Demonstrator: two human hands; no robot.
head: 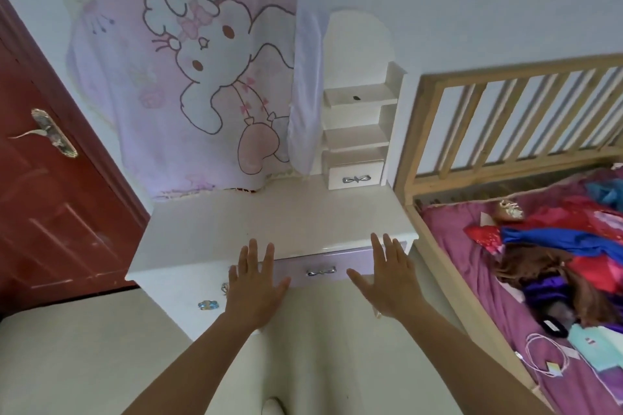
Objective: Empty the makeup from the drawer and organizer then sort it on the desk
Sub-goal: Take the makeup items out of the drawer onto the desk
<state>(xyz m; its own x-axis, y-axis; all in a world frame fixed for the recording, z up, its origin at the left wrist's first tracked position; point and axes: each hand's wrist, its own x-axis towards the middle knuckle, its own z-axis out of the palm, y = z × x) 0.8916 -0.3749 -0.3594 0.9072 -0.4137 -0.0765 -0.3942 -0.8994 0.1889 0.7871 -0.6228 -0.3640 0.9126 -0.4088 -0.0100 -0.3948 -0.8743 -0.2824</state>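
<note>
Your left hand and right hand are both flat, with fingers straight and spread, palms down, holding nothing. They're out in front of the drawer, 1 at each end of its lavender front: left hand over the left end, right hand over the right end. Can't tell if either actually touches it. The silver bow handle sits between them, with neither hand on it.

The drawer is pushed in under the front edge of the desk, so its contents are hidden. The desk is white with a glossy top.

The organizer stands at the back right corner of the desk top. It's white, with open shelves stacked above 1 small drawer, which is closed and has its own bow pull. 1 small dark item lies on the upper shelf, too small to identify.

- Pink bunny cloth: hangs behind the desk, just left of the organizer, with its hem reaching the desk top.
- Blue knob: on the desk's lower front, left of your left wrist.
- Red door: left of the desk, with a metal lever.
- Wooden bed frame: right beside the desk.
- On the bed: a purple sheet, piled clothes and a white cable.
</note>
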